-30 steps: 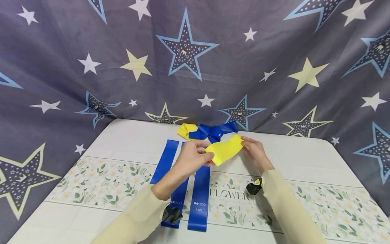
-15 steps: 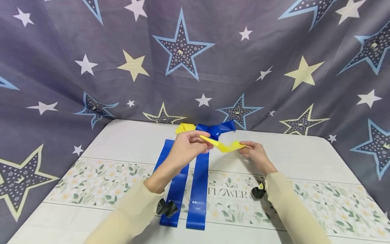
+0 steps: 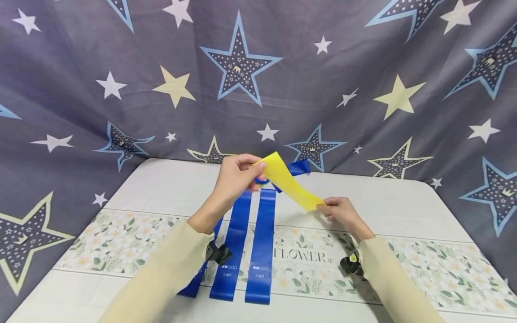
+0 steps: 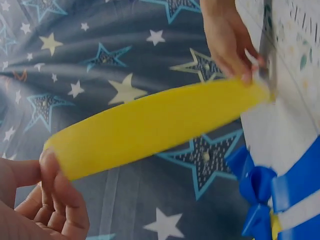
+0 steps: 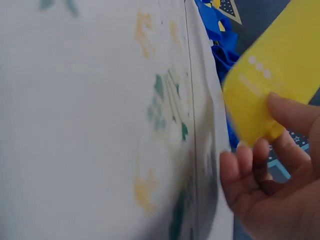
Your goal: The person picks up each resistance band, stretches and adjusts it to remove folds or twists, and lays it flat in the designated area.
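A yellow resistance band [image 3: 291,186] slants through the air over the table, its left end higher. My left hand [image 3: 237,177] pinches the upper end between thumb and fingers. At the lower end, the thumb and fingers of my right hand [image 3: 343,214] grip the band; white dots are printed near that end in the right wrist view. Below lie several flat blue resistance bands [image 3: 260,251] side by side, marked "Light". My left forearm partly covers the leftmost blue band [image 3: 191,287]. Behind the yellow band, knotted blue bands [image 3: 299,167] are mostly hidden; the left wrist view shows their blue knot [image 4: 257,185].
The white table [image 3: 355,188] carries a printed floral strip [image 3: 428,264] across its middle, with the word "FLOWER". A grey star-patterned curtain [image 3: 347,54] hangs close behind the table's back edge. Black wrist cameras [image 3: 350,265] sit at the sleeve cuffs.
My left hand has risen and shifted left, while the right has moved down and slightly right. The yellow band has gone from short and sagging to a longer, straighter slanting strip.
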Demonstrator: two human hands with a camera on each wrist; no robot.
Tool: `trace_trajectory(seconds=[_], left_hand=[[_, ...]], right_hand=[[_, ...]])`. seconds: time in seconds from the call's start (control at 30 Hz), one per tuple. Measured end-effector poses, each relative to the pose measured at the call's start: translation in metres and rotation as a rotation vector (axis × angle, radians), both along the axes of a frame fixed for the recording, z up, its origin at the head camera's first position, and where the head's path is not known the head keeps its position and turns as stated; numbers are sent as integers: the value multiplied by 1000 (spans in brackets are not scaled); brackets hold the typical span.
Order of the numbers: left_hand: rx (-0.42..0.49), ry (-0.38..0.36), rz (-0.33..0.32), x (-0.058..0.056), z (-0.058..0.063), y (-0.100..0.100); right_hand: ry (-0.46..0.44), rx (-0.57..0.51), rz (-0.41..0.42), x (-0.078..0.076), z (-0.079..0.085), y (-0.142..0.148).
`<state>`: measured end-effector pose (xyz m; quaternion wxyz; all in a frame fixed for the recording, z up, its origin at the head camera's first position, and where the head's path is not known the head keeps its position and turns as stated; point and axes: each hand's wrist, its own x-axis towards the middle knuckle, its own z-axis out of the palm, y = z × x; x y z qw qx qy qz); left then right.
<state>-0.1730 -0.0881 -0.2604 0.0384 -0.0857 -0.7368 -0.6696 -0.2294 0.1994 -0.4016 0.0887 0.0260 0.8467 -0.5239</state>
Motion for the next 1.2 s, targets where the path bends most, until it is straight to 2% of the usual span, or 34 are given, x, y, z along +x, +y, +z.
trace_trajectory(seconds=[0.13,0.23,0.4,0.6,0.8,0.9,1.03,1.1,1.2], left_hand=[[-47,8,75,-8,1,-5],[-71,25,127,-14,-1,-10],[-134,34,198,-24,-7,-16],[-225,6,267,-34,-12,-19],[-201,-28,233,-46,-16,-17],[-228,-20,223,-53,-20,-15],[-301,3,215,-61,-27,-10],[-317,0,208,-64,-32,-7],[-319,-26,208,-68,-38,-1]], right_hand=[[77,144,98,12,3,3],[92,188,148,21,5,4],[38,217,207,35,8,5],[-30,110,367,52,14,3],[-54,-37,495,69,16,4],[-83,-90,532,77,14,2],[-166,-162,562,88,12,-5],[-205,-201,569,94,10,-9],[-218,-231,574,102,9,-15]])
